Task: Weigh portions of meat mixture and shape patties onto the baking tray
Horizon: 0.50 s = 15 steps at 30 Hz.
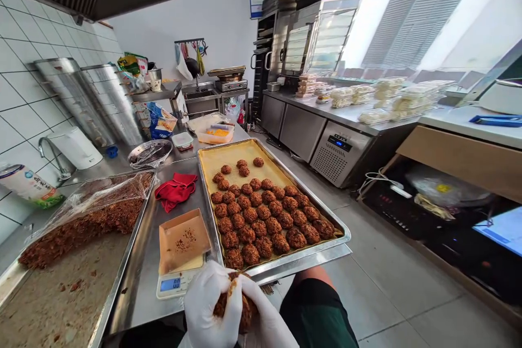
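Both gloved hands pressing a brown lump [234, 304].
Left hand [210, 307] and right hand [267, 321] grip clenched around it, near scale [176, 283], baking tray [285, 263] on bench [141, 288].

White-tiled wall [24, 103], grey tile floor [391, 277], steel counters [346, 115] — bright louvred windows [411, 22] on the right.

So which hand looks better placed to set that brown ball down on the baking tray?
Probably the right hand: it cups the brown crumbly ball on the side nearer the paper-lined metal baking tray, while the left hand sits toward the small digital scale.
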{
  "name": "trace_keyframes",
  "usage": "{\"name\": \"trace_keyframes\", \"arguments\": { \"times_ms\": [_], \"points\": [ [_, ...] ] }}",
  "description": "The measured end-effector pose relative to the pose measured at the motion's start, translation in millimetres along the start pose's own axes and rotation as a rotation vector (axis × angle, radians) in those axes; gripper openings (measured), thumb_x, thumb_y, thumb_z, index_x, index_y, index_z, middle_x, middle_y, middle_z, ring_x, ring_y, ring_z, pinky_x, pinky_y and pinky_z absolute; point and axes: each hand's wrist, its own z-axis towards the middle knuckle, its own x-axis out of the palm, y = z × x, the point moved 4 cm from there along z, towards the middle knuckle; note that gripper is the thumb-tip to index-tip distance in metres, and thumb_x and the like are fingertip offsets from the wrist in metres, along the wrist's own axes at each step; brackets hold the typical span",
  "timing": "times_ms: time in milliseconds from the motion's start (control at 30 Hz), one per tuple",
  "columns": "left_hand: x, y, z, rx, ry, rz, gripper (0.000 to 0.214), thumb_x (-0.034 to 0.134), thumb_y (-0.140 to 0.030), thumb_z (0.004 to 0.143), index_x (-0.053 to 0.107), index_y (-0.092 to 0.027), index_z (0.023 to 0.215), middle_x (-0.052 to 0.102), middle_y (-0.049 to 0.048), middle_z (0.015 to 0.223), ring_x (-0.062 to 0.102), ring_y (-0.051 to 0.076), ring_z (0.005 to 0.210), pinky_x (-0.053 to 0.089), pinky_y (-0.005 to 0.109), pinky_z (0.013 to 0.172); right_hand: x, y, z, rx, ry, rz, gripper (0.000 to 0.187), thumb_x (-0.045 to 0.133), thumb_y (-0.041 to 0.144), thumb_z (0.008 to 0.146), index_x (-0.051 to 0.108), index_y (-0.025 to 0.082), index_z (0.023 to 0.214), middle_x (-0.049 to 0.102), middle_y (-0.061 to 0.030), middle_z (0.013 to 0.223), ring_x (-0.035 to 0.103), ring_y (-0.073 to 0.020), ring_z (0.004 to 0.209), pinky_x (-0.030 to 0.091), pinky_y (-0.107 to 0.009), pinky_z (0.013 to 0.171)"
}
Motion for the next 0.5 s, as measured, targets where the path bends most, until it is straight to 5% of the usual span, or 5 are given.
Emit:
{"name": "trace_keyframes", "arguments": {
  "times_ms": [67, 200, 300, 500],
  "points": [
    [-4.5, -2.3, 3.6, 0.012, -0.012, 0.098, 0.009, 0.056, -0.015, 0.09, 0.064, -0.02, 0.091, 0.065, 0.01, 0.107, 0.065, 0.022, 0.101, 0.056, 0.035, 0.084, -2.1, 5.5, 0.4, -0.084, -0.056, -0.045, 0.024, 0.075, 0.03, 0.081, 0.074, 0.019, 0.102, 0.074, -0.0057, 0.097, 0.066, -0.0216, 0.096, 0.053, -0.035, 0.093],
    [-4.7, 1.4, 2.8, -0.035, 0.055, 0.312, 0.041, 0.052, -0.019, 0.094, 0.054, -0.016, 0.135, 0.06, 0.0162, 0.132, 0.06, 0.027, 0.123, 0.055, 0.042, 0.1, -17.0, 10.6, 2.0, -0.289, -0.201, -0.21, 0.039, 0.081, 0.037, 0.076, 0.067, 0.024, 0.111, 0.073, -0.0059, 0.11, 0.065, -0.0249, 0.105, 0.05, -0.04, 0.1],
    [2.9, 1.3, -3.2, -0.069, 0.16, 0.325, 0.04, 0.054, -0.028, 0.096, 0.055, -0.019, 0.134, 0.068, 0.0129, 0.119, 0.068, 0.025, 0.108, 0.06, 0.037, 0.088, -26.3, 8.4, 0.9, -0.345, -0.23, -0.297, 0.042, 0.08, 0.039, 0.077, 0.062, 0.028, 0.114, 0.073, -0.0035, 0.108, 0.066, -0.0232, 0.098, 0.052, -0.037, 0.093],
    [3.6, -5.6, -4.3, -0.043, 0.028, 0.233, 0.018, 0.058, -0.026, 0.094, 0.063, -0.021, 0.111, 0.07, 0.0091, 0.105, 0.069, 0.021, 0.096, 0.059, 0.032, 0.083, -25.4, 4.3, -0.7, -0.339, -0.064, -0.233, 0.033, 0.069, 0.051, 0.085, 0.065, 0.028, 0.108, 0.071, -0.0047, 0.107, 0.065, -0.0227, 0.096, 0.053, -0.034, 0.083]
  ]
}}
